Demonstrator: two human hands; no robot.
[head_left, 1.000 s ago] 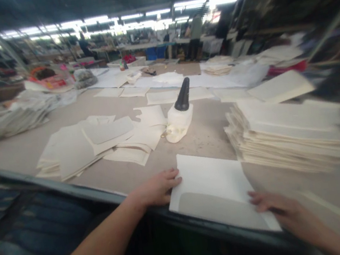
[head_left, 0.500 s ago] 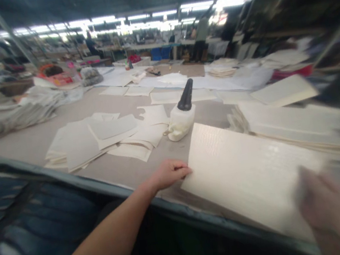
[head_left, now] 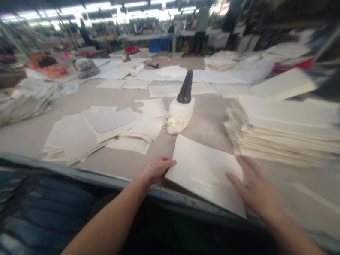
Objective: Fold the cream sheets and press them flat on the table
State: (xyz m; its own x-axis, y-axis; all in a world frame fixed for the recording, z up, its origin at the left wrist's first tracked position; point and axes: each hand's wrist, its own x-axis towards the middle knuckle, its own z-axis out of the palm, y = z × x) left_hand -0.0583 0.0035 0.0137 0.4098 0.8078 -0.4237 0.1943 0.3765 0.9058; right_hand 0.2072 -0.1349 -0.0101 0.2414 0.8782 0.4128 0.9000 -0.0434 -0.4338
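A cream sheet of paper or thin card (head_left: 205, 169) lies near the table's front edge, looking folded over, with its lower side reaching the rim. My left hand (head_left: 159, 168) is closed in a pinch on the sheet's left edge. At its right edge, my right hand (head_left: 254, 185) has its fingers spread and flat against the surface. Just beyond the sheet is a white squeeze bottle with a long black cone nozzle (head_left: 183, 110), messy at its near end.
On the right is a thick stack of cream sheets (head_left: 287, 129). Cut card pieces (head_left: 93, 134) lie in a loose pile on the left. Bundled grey-white material (head_left: 17, 111) sits farther left. Dark blue stacked fabric (head_left: 42, 218) is below the table edge. A person (head_left: 201, 24) stands far back.
My right hand has moved left, bringing the sheet's right side over. The sheet now spans about half its former width, and the stack on the right is more exposed. My left hand stays at the left edge.
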